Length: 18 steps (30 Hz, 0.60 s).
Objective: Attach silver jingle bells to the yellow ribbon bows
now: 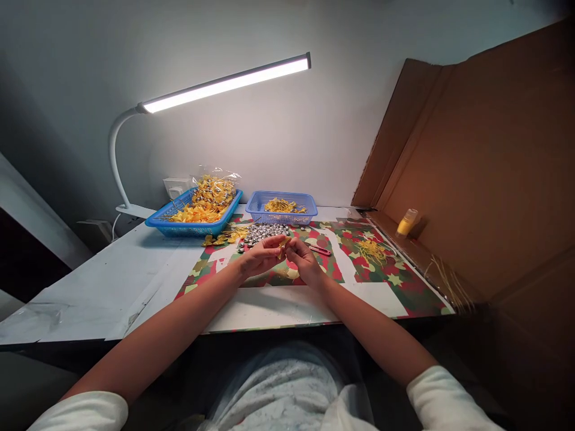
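Yellow piece [284,242] pinched between left hand [262,255] and right hand [304,261] — fingers closed, above patterned mat [381,272].

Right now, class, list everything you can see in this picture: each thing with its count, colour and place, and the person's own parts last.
desk lamp: one, white, lit, clamped at the table's back left
large basket: one, blue, back left, holding yellow pieces and a clear bag of them
small basket: one, blue, back centre, holding yellow pieces
silver beads: a heap, silver, in front of the small basket
patterned mat: one, red, green and white, on the table
yellow threads: a loose bunch, on the mat's right
small bottle: one, yellow, by the cardboard
cardboard screen: one, brown, right side
table: one, white
left hand: pinching a small yellow piece
right hand: pinching the same piece
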Motion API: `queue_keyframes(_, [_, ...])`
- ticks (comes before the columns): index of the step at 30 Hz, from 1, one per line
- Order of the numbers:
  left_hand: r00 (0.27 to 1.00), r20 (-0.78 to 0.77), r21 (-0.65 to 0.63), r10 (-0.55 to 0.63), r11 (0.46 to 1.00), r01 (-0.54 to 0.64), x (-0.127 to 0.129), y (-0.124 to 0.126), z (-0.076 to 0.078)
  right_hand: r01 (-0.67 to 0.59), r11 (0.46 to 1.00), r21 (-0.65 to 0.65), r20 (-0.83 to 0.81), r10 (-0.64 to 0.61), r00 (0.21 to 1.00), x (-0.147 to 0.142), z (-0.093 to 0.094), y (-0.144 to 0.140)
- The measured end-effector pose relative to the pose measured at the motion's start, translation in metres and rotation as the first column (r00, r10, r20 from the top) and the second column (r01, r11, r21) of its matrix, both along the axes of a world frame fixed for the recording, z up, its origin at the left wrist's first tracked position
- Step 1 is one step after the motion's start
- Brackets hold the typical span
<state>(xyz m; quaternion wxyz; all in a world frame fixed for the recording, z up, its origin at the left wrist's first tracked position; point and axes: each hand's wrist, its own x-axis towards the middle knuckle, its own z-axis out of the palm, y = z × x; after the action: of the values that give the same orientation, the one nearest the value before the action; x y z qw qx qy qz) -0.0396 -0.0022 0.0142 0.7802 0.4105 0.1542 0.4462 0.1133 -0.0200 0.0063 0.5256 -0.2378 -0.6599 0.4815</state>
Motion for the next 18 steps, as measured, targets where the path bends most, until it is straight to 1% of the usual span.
queue_keyframes(4, [0.999, -0.019, 0.060, 0.050, 0.997, -0.048, 0.000, 0.000, 0.004, 0.048, 0.999, 0.004, -0.011, -0.048, 0.999, 0.001, 0.000, 0.002])
queue_keyframes(7, [0.994, -0.066, 0.131, 0.091, 0.988, -0.082, 0.002, -0.002, 0.008, 0.148, 0.989, 0.006, 0.010, -0.148, 0.989, 0.002, -0.001, 0.006])
queue_keyframes(9, [0.984, -0.114, 0.178, 0.137, 0.977, -0.115, 0.003, -0.002, 0.010, 0.217, 0.976, -0.034, 0.018, -0.216, 0.976, 0.003, -0.002, 0.008])
queue_keyframes(11, [0.970, -0.155, 0.214, 0.188, 0.965, -0.153, 0.005, -0.002, 0.009, 0.243, 0.964, -0.108, 0.001, -0.244, 0.970, 0.004, -0.002, 0.011])
queue_keyframes(15, [0.941, -0.201, 0.263, 0.273, 0.940, -0.216, 0.005, 0.001, 0.005, 0.208, 0.942, -0.264, -0.049, -0.229, 0.972, 0.005, -0.003, 0.013])
queue_keyframes(18, [0.925, -0.235, 0.302, 0.297, 0.927, -0.221, 0.006, 0.002, 0.004, 0.104, 0.912, -0.397, -0.134, -0.170, 0.976, 0.004, -0.002, 0.013])
